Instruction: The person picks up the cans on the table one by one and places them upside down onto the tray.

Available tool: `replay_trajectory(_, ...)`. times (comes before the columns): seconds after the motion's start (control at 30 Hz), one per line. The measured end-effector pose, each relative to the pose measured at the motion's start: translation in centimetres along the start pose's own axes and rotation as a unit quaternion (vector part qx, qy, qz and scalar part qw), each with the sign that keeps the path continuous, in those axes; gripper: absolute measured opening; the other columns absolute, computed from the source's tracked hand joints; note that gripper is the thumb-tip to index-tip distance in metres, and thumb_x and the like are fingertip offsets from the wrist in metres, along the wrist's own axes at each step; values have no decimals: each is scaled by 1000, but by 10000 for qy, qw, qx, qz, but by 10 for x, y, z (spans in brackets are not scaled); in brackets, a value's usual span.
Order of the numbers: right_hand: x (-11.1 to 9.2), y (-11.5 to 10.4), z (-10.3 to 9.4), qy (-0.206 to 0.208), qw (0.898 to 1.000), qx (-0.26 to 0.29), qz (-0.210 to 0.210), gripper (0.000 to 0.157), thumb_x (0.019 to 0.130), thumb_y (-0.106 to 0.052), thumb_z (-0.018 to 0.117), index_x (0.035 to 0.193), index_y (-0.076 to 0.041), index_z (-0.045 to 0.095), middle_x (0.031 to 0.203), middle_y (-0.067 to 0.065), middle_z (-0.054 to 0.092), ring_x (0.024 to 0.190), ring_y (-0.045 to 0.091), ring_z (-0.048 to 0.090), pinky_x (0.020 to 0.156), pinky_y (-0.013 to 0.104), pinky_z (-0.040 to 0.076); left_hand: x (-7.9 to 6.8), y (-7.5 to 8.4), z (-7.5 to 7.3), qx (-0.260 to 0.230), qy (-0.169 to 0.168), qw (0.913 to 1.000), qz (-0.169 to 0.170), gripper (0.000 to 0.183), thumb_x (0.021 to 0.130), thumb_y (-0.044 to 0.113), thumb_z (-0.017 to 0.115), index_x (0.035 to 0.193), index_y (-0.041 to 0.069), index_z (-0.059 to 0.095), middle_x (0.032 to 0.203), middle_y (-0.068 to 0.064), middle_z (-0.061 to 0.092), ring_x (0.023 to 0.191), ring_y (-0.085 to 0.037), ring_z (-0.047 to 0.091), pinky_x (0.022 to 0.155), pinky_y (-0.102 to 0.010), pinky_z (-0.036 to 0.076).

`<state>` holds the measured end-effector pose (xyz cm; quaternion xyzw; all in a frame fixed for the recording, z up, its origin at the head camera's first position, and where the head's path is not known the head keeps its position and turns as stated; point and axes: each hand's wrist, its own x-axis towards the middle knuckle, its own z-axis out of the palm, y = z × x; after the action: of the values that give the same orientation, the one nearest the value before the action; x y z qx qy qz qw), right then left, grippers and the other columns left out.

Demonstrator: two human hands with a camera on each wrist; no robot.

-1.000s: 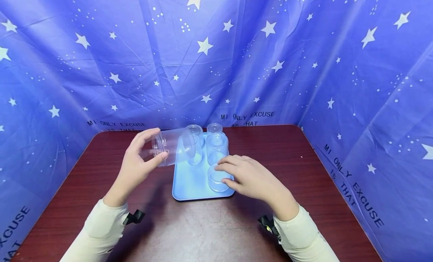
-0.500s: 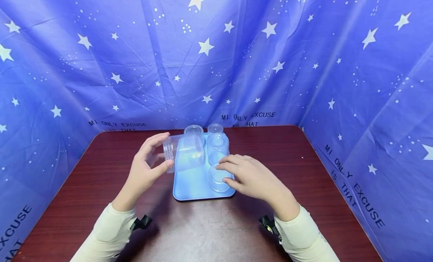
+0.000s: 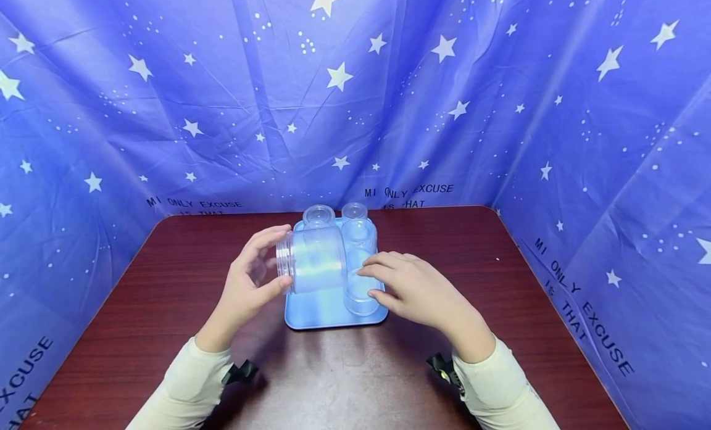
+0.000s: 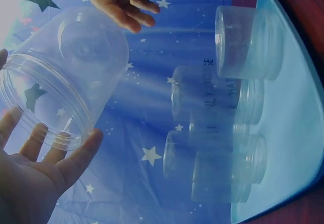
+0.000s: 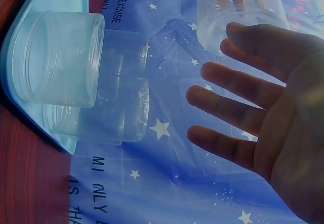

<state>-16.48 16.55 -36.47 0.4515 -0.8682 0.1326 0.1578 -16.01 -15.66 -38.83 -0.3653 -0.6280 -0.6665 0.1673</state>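
A large clear plastic jar (image 3: 318,260) lies sideways in the air above the tray, its threaded mouth toward my left hand (image 3: 250,282). The left fingers and thumb grip the jar around that rim, as the left wrist view shows with the jar (image 4: 93,57) tilted. My right hand (image 3: 416,288) hovers over the near right jar (image 3: 360,300), fingers spread and slightly bent, holding nothing. In the right wrist view a gap shows between the right hand (image 5: 263,92) and the upside-down jar (image 5: 63,59) on the tray.
A light blue tray (image 3: 313,319) stands on the dark red wooden table (image 3: 455,251). Several clear jars stand mouth down on it, including one at the back left (image 3: 319,214) and one at the back right (image 3: 355,211). A blue star-patterned curtain (image 3: 266,97) surrounds the table.
My left hand has carried the jar rightward and slightly nearer, from the tray's left side to above it. My right hand has hardly moved.
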Motion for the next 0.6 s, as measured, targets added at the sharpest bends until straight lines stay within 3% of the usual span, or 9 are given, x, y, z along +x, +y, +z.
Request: replay_trajectory(0.6,1,5,-1,280,9991,-104,311,36,93,-28,75,125,-15,70,125,-3,68,115,17,64,99,42,53,-6,-12,6,-186,-280,9994,-23,66,85,-5,79,141,-14,45,150,-27,43,141,-30,46,108,-36,50)
